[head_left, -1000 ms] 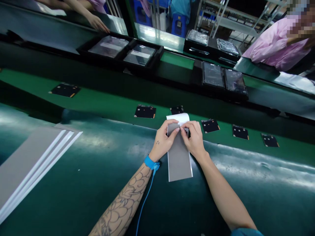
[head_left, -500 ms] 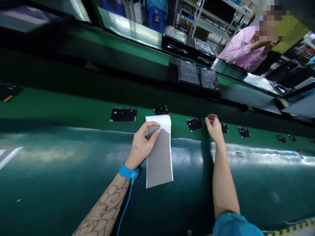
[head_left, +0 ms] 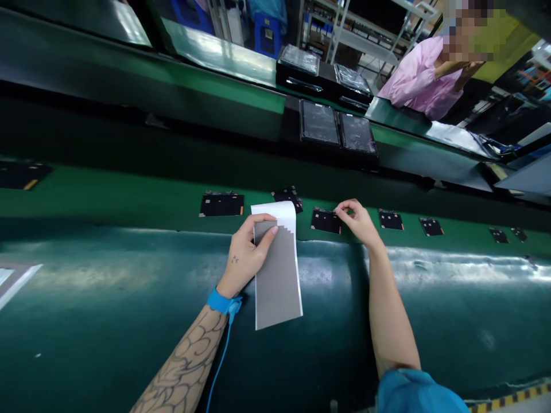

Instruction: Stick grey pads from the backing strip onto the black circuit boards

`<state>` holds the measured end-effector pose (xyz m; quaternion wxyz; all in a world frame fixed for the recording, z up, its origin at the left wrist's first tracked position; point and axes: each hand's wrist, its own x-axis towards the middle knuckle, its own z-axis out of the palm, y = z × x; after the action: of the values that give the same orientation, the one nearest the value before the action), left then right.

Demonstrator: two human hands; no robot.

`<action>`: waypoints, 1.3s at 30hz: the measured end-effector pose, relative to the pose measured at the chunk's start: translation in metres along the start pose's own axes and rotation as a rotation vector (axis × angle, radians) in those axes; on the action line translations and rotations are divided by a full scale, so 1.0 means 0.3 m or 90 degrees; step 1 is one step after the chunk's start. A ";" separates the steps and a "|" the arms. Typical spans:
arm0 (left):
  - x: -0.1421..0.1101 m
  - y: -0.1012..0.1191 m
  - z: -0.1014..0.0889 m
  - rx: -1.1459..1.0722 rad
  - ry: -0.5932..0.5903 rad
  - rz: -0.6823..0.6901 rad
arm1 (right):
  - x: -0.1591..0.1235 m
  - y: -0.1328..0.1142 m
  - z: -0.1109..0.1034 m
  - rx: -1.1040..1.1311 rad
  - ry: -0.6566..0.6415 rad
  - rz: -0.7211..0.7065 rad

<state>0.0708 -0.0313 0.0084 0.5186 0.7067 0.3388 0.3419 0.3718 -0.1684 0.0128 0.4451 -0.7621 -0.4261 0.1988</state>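
Note:
My left hand point(head_left: 245, 252) grips the top of a long grey strip sheet point(head_left: 278, 281) whose white end curls back. The sheet lies on the dark green bench surface point(head_left: 129, 321). My right hand point(head_left: 359, 221) reaches over the green conveyor belt point(head_left: 129, 195), fingers pinched at the right edge of a small black circuit board point(head_left: 326, 220). Whether a small piece sits between the fingertips is too small to see. Other black boards point(head_left: 221, 203) lie in a row along the belt.
Black trays point(head_left: 336, 129) with dark panels stand beyond the belt. A person in a pink top point(head_left: 419, 83) sits across at the far right. A white sheet corner point(head_left: 12, 278) shows at the left edge. A blue wrist strap point(head_left: 221, 301) with cord is on my left wrist.
My right hand left the strip sheet, reached out over the belt, then came back left to the board beside the sheet. The left hand kept hold of the sheet.

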 end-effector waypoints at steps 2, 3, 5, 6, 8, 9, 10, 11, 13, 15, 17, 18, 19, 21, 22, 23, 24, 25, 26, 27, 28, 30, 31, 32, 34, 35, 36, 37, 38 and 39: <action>0.001 -0.004 -0.001 0.001 -0.004 -0.001 | 0.002 0.004 0.029 -0.025 -0.028 -0.001; 0.001 -0.005 -0.001 0.001 -0.005 -0.001 | 0.002 0.008 0.040 -0.039 -0.033 0.003; 0.002 -0.006 -0.002 -0.002 -0.006 0.003 | 0.001 0.021 0.053 -0.059 -0.028 0.011; 0.003 -0.007 -0.001 -0.002 -0.005 0.006 | 0.000 0.029 0.054 -0.066 -0.022 0.014; 0.003 -0.008 0.000 -0.002 -0.005 0.012 | -0.004 0.044 0.049 -0.076 -0.011 0.015; 0.003 -0.009 0.001 -0.002 -0.005 0.016 | -0.005 0.050 0.045 -0.081 -0.008 0.015; 0.004 -0.009 0.001 0.000 -0.005 0.019 | -0.007 0.055 0.040 -0.085 -0.009 0.015; 0.003 -0.009 0.002 0.001 -0.006 0.022 | -0.009 0.058 0.036 -0.088 -0.012 0.014; 0.003 -0.007 0.002 0.005 -0.006 0.025 | -0.012 0.063 0.030 -0.093 -0.018 0.013; 0.002 -0.006 0.002 0.011 -0.005 0.026 | -0.014 0.064 0.030 -0.102 -0.021 0.010; 0.001 -0.008 0.000 0.017 -0.008 0.025 | -0.017 0.064 0.032 -0.113 -0.012 0.003; 0.000 -0.010 -0.001 0.020 -0.011 0.024 | -0.018 0.064 0.032 -0.115 -0.002 -0.002; 0.000 -0.012 -0.001 0.022 -0.013 0.023 | -0.019 0.064 0.030 -0.109 0.012 -0.006; 0.000 -0.019 -0.002 0.024 -0.012 0.024 | -0.021 0.060 0.019 -0.060 0.060 0.007; 0.000 -0.022 -0.001 0.025 -0.011 0.024 | -0.022 0.055 0.011 -0.024 0.101 0.024; 0.000 -0.025 0.000 0.026 -0.010 0.023 | -0.024 0.044 0.005 0.010 0.149 0.042; -0.001 -0.027 0.001 0.027 -0.009 0.021 | -0.027 0.029 0.002 0.037 0.197 0.055; -0.001 -0.028 0.003 0.026 -0.010 0.020 | -0.031 0.007 0.006 0.055 0.236 0.055; -0.001 -0.029 0.006 0.022 -0.012 0.020 | -0.036 -0.021 0.019 0.065 0.256 0.038; -0.002 -0.030 0.008 0.014 -0.016 0.024 | -0.044 -0.055 0.042 0.066 0.251 0.006; -0.002 -0.031 0.010 0.006 -0.019 0.029 | -0.053 -0.092 0.074 0.062 0.223 -0.037; -0.002 -0.033 0.013 -0.013 -0.026 0.039 | -0.077 -0.169 0.161 0.040 0.141 -0.142; -0.001 -0.034 0.014 -0.019 -0.027 0.042 | -0.091 -0.203 0.209 0.025 0.107 -0.193; -0.001 -0.035 0.015 -0.022 -0.027 0.044 | -0.106 -0.232 0.256 0.010 0.087 -0.236; 0.000 -0.035 0.018 -0.028 -0.029 0.046 | -0.132 -0.266 0.334 -0.021 0.077 -0.288; 0.000 -0.034 0.019 -0.031 -0.031 0.047 | -0.143 -0.272 0.362 -0.032 0.083 -0.299; 0.000 -0.032 0.021 -0.035 -0.035 0.047 | -0.151 -0.272 0.382 -0.040 0.092 -0.306; 0.001 -0.030 0.023 -0.039 -0.037 0.046 | -0.157 -0.268 0.395 -0.043 0.099 -0.311; 0.001 -0.027 0.024 -0.042 -0.039 0.045 | -0.161 -0.262 0.402 -0.041 0.107 -0.316; 0.001 -0.024 0.025 -0.041 -0.039 0.044 | -0.162 -0.255 0.404 -0.037 0.115 -0.322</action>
<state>0.0762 -0.0332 -0.0002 0.5393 0.7109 0.2870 0.3483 0.2257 -0.1284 0.0104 0.4950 -0.6584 -0.5670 0.0003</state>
